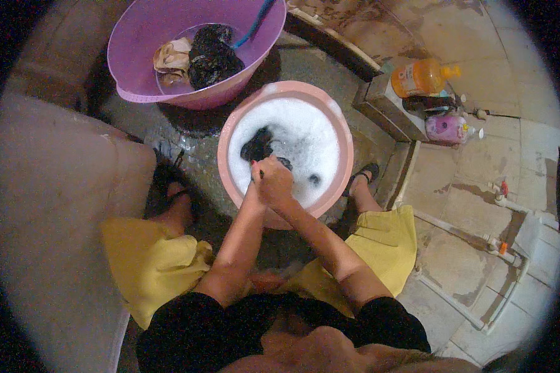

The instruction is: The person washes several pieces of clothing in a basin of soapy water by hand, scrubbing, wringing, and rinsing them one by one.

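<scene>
Far up and left of the fingers, a purple tub is holding a beige cloth and dark wet clothes. The left hand is lying against the right hand, its fingers hidden, so I cannot tell their state. The right fingers are curling shut, gripping a dark garment that is sticking out of the foam just above them, inside the pink basin. Well to the right, an orange bottle and a pink bottle are lying on a stone ledge.

Orange bottle above pink bottle on a ledge.
</scene>
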Demonstrator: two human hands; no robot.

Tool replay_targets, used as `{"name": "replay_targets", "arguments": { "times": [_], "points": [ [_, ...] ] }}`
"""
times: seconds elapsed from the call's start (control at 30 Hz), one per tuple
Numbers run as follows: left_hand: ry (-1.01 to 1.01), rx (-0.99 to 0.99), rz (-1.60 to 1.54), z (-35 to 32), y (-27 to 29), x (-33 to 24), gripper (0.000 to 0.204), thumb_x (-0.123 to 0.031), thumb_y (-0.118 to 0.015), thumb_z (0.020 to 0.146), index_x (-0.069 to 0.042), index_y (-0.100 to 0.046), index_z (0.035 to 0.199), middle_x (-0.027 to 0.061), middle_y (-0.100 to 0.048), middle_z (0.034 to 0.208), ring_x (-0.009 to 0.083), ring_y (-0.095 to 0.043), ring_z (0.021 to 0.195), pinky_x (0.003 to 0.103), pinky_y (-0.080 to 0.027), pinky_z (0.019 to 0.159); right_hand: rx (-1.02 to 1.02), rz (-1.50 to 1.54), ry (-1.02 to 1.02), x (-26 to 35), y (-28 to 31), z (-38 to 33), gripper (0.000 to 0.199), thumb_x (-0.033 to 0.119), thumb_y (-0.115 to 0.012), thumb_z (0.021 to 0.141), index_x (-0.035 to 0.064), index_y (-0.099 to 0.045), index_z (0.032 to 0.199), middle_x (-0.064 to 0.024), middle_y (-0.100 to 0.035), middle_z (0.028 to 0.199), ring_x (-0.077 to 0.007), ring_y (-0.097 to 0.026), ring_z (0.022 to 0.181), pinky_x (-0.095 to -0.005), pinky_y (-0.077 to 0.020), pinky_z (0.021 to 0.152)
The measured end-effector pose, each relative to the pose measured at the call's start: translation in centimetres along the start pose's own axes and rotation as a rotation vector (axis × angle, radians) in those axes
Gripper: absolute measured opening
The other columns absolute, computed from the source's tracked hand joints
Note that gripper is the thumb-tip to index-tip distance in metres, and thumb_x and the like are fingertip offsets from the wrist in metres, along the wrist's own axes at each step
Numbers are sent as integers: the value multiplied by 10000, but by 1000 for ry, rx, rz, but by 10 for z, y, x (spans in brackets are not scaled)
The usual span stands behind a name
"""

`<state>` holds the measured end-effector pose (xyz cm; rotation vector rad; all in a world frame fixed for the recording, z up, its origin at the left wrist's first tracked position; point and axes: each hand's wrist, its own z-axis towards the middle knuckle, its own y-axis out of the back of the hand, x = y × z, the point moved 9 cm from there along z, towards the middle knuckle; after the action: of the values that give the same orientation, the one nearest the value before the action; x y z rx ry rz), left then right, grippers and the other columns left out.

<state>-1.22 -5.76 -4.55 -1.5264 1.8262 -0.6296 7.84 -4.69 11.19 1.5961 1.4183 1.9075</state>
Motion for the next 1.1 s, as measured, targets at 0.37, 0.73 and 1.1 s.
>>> {"name": "replay_targets", "arguments": {
  "times": [0.37, 0.73, 1.1],
  "points": [
    [-312, 172, 733, 56, -156, -105, 534, -376, -608, 844, -1, -501, 1208, 74, -599, 1004, 188, -572, 909, 347, -471, 784, 260, 482, -422, -174, 1, 51, 402, 227, -498, 865, -60, -514, 1146, -146, -621, 972, -240, -587, 821, -360, -466, 738],
    [-6, -247, 333, 92, -15, -37, 575, -505, -596, 826, -5, -577, 1109, 118, -599, 915, 233, -556, 803, 367, -465, 715, 452, -278, -273, -136, -67, 79, 375, 265, -591, 768, 2, -587, 1035, -242, -606, 1000, -395, -580, 949, -447, -464, 815],
    [28, -294, 311, 35, -66, -19, 446, -370, -553, 881, 8, -537, 1118, 129, -549, 1118, 220, -515, 1007, 351, -458, 818, 160, -399, -104, -106, 11, 40, 388, 420, -583, 811, 33, -603, 789, -186, -612, 713, -381, -612, 685, -491, -470, 675]
  ]
}}
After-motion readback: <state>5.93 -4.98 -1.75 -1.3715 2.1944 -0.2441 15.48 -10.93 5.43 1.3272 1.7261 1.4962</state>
